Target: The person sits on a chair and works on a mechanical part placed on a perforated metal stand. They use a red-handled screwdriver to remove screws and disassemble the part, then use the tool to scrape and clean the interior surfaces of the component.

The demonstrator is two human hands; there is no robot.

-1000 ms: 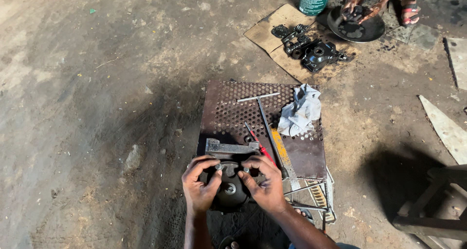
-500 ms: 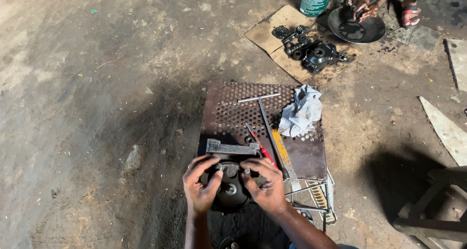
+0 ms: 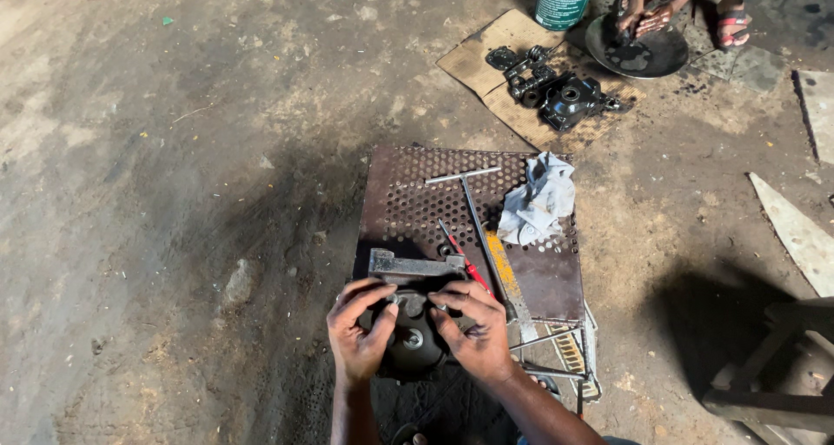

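My left hand (image 3: 358,336) and my right hand (image 3: 473,332) both grip a dark round metal engine part (image 3: 412,332) at the near edge of a rusty perforated metal plate (image 3: 408,193). My fingertips meet over the top of the part, by a small silver fitting (image 3: 408,303). A grey metal bar (image 3: 415,263) lies just beyond my hands. A long T-handle wrench (image 3: 476,215) and a red-handled screwdriver (image 3: 465,261) lie on the plate to the right of the part.
A crumpled grey rag (image 3: 540,200) sits on the plate's right side. Beyond it, cardboard (image 3: 486,58) carries black engine parts (image 3: 569,100). Another person's hands (image 3: 643,19) work over a dark pan (image 3: 638,54) beside a green and white bucket (image 3: 563,0). A wooden stool (image 3: 782,367) stands right.
My fingers have shifted slightly on the round part, closing in over its top. The other person's hands have moved within the pan.
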